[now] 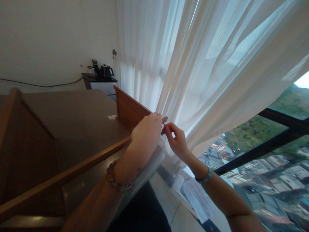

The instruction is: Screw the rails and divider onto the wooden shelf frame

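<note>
Reddish-brown wood makes up the piece in hand: a flat rectangular upright panel [131,109] near the curtain, a long narrow wooden rail [91,159] running from the lower left toward the hands, and a taller dark brown side panel [26,138] at the left. They stand at a broad, dull brown table [79,112], with torn white scraps [112,117] lying beside the upright panel.

The left hand [148,129] is laid over the near end of the upright panel, fingers curled down; its grip is hidden, so I cannot tell how firmly it closes or on what. A blunt wooden tip [165,119] pokes out past its fingers. Just beside it, the right hand [177,138] has thumb and forefinger pinched together at a small, thin dark piece [163,123], too small to identify.

A beaded bracelet [116,177] circles the left wrist, a pale green band [204,175] the right. Sheer white curtains [202,58] hang beyond the hands. Well apart, a black electric kettle [106,71] stands on a low black-topped cabinet [101,84].
</note>
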